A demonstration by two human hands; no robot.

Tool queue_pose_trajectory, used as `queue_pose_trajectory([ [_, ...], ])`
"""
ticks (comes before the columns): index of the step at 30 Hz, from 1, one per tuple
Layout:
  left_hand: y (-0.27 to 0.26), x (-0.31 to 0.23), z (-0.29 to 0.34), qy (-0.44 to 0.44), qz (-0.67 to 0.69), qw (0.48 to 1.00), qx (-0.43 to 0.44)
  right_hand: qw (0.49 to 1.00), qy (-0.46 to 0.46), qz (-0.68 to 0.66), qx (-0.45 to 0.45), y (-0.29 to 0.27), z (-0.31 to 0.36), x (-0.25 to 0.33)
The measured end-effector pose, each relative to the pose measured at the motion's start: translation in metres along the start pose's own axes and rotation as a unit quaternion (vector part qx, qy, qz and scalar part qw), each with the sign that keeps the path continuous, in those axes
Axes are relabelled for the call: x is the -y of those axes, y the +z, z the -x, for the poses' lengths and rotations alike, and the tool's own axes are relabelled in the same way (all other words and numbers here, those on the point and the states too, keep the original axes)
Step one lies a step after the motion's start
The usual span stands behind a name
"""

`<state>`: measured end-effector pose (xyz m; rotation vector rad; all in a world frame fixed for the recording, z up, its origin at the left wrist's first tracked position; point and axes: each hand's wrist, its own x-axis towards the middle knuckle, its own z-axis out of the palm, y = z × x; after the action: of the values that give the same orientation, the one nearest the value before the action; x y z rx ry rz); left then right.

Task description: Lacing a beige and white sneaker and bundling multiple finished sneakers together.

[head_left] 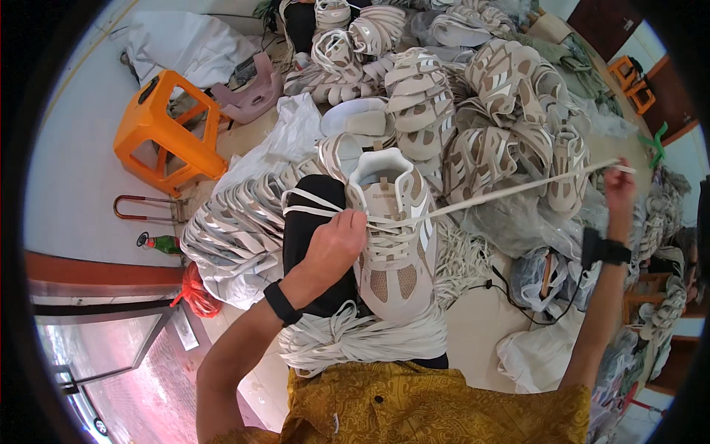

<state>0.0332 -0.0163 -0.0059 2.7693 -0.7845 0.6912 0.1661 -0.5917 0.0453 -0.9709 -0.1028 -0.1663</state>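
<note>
A beige and white sneaker upper (399, 285) rests on my lap, its heel opening pointing away from me. White lace crosses its lower eyelets. My left hand (342, 240) is closed at the left edge of the lacing, pinching a white shoelace (314, 200) whose loop lies over my black-clad knee (314, 277). Out to the far right, my right hand (620, 185) is raised and closed on the other length of shoelace (510, 194), which runs taut from the upper. A bundle of white laces (362, 344) lies across my lap beneath the toe.
Stacked shoe uppers (244, 222) lie to the left, with more piles (421, 103) ahead. An orange plastic stool (166, 133) stands at the far left near a green bottle (161, 243) and a red plastic bag (198, 290). Clear plastic bags (540, 277) lie on the right.
</note>
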Motion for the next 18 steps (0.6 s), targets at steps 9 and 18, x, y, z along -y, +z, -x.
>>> queue_pose_trajectory([
  [9, -0.001, -0.016, 0.011, -0.043, -0.016, 0.996, 0.080, 0.991, -0.077, 0.055, -0.092, -0.090, -0.005, 0.068],
  [18, -0.018, 0.012, -0.007, -0.035, -0.029, 0.990, 0.136, 0.936, 0.015, 0.349, -0.045, 0.105, 0.023, -0.042],
])
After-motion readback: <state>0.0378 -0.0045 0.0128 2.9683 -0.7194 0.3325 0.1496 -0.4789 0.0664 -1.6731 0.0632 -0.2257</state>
